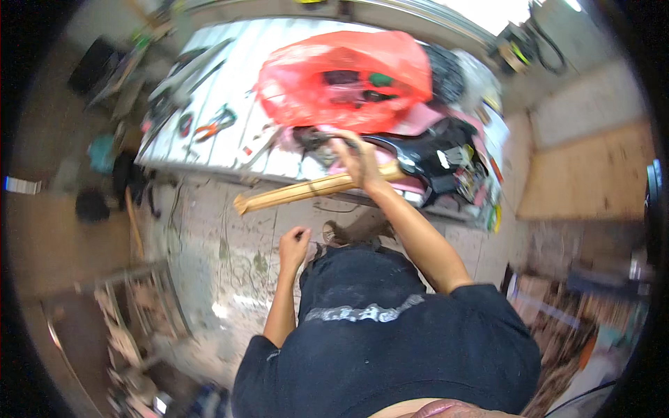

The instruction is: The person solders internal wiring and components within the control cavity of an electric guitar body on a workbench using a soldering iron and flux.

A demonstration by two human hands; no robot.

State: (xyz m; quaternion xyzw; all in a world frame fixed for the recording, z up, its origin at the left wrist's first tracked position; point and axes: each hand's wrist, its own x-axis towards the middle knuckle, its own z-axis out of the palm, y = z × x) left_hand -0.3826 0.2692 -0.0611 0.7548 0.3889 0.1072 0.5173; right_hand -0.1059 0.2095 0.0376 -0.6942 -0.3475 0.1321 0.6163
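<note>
My right hand (358, 164) reaches to the table's near edge, over a long yellowish wooden bar (300, 194) that juts out past the edge. Its fingers are bent and blurred beside a dark, cluttered item (315, 144); whether they grip it I cannot tell. Lower down, my left hand (295, 244) hangs in front of my body with its fingers curled together. A small dark spot shows between them, too small to name. Just beyond the right hand lies a large red plastic bag (293, 70), open, with dark and green things inside.
The white ribbed tabletop (240, 63) carries orange-handled pliers (216, 124) and long metal pieces (188, 73) at left. A black tray-like holder (435, 157) with small parts sits at right, near a black bag (444, 73). A wooden frame (143, 306) stands on the floor at lower left.
</note>
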